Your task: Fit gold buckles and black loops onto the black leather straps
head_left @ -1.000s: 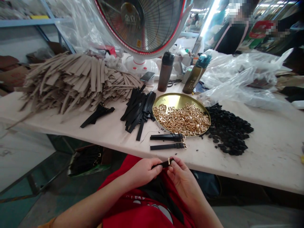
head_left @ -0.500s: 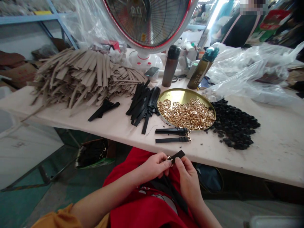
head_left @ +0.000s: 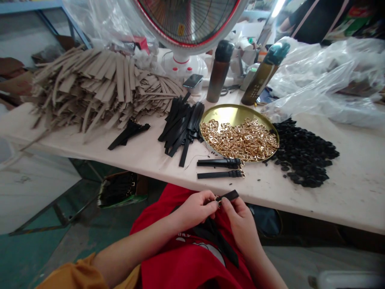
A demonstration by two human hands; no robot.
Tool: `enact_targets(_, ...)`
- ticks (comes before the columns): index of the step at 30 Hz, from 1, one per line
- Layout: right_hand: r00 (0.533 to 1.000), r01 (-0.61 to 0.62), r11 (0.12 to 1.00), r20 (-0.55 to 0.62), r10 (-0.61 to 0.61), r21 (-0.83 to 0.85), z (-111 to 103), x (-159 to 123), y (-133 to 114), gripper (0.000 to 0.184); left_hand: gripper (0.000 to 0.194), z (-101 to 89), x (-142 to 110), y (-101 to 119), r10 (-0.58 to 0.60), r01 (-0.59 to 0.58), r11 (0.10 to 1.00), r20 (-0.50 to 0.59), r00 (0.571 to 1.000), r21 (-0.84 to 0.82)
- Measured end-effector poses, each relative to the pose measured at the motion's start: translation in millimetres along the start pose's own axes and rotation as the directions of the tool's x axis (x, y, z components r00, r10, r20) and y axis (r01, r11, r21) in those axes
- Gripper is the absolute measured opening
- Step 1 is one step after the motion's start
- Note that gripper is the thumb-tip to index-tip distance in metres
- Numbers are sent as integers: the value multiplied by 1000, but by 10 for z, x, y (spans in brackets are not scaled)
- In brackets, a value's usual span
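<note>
Above my lap, my left hand [head_left: 203,206] pinches a gold buckle [head_left: 217,200] at the end of a black strap [head_left: 230,195]. My right hand [head_left: 239,216] grips the same strap between thumb and fingers, its free end sticking out past them. Finished-looking black straps with gold buckles [head_left: 221,174] lie at the table edge just ahead. Beyond them a round gold tray [head_left: 230,110] holds many gold buckles [head_left: 240,138]. Left of it is a pile of black straps [head_left: 182,128]; to its right, a heap of small black loops [head_left: 306,152].
A large stack of beige strips [head_left: 102,88] covers the table's left. At the back stand a fan [head_left: 183,64], a brown bottle [head_left: 220,72], a leaning olive bottle [head_left: 264,74] and clear plastic bags [head_left: 337,80]. A box of black straps [head_left: 118,188] sits below the table. Another person is far right.
The view has tilted down slightly, so the table items sit higher in it. My hands keep their hold on the strap and buckle, with only slight finger movement.
</note>
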State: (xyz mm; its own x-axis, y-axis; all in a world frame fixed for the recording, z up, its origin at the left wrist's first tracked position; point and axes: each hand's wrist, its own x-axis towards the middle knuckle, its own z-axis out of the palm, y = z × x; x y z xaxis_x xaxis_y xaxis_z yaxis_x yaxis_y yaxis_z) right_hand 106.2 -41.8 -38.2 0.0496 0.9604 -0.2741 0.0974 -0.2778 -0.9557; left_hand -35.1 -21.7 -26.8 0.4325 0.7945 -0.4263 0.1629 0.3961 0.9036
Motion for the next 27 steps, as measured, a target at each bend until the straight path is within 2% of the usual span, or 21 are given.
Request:
enact_targets(1,993,104,983,-34,-110,-149,-13,4,3,17,17,2,3,7,1,-1,1000,-11,1000,8)
enact_targets(3,941,288,878,-55,-333,-381,-34,13,20,13,17,6,6,27,-4,4,1000,-28,1000,8)
enact_targets(5,884,399,791,-33,-466,-464,-42,18,37,8,18,6,8,51,-17,18,1000,-41,999,17)
enact_targets(6,870,423,779,-33,-492,-462,-41,20,40,7,19,5,7,61,-24,26,999,-45,999,31)
enact_targets(7,873,421,795,-43,-486,-436,-37,21,38,6,20,5,5,69,-29,32,998,-48,998,49)
enact_targets(8,895,389,838,-57,-442,-383,-33,23,33,6,21,4,2,74,-30,33,997,-50,998,70)
enact_targets(11,985,172,982,-15,-173,-77,-34,40,2,9,26,13,-15,76,-16,21,988,-36,999,155)
enact_targets(13,996,51,994,62,-57,97,-51,50,-22,15,27,28,-31,73,16,-9,972,-28,999,236)
enact_targets(17,989,-50,967,148,12,251,-83,7,-47,16,31,57,-65,73,86,-73,930,-22,996,360)
enact_targets(19,991,-32,972,134,1,231,-74,-46,-34,12,34,61,-79,77,100,-84,920,-22,995,383)
enact_targets(20,995,27,985,87,-43,171,-64,-75,-21,9,35,60,-87,81,106,-87,918,-30,994,387)
enact_targets(22,979,205,979,-19,-205,-19,-41,-122,5,3,38,55,-108,98,122,-93,918,-51,991,385)
enact_targets(24,936,331,928,-62,-345,-173,-27,-140,14,3,38,54,-139,123,126,-94,923,-62,990,373)
enact_targets(25,931,341,918,-64,-360,-202,-25,-137,8,4,36,55,-156,136,119,-90,928,-57,991,361)
enact_targets(27,954,279,942,-55,-293,-187,-32,-113,-22,6,31,63,-181,154,99,-84,940,-26,995,331)
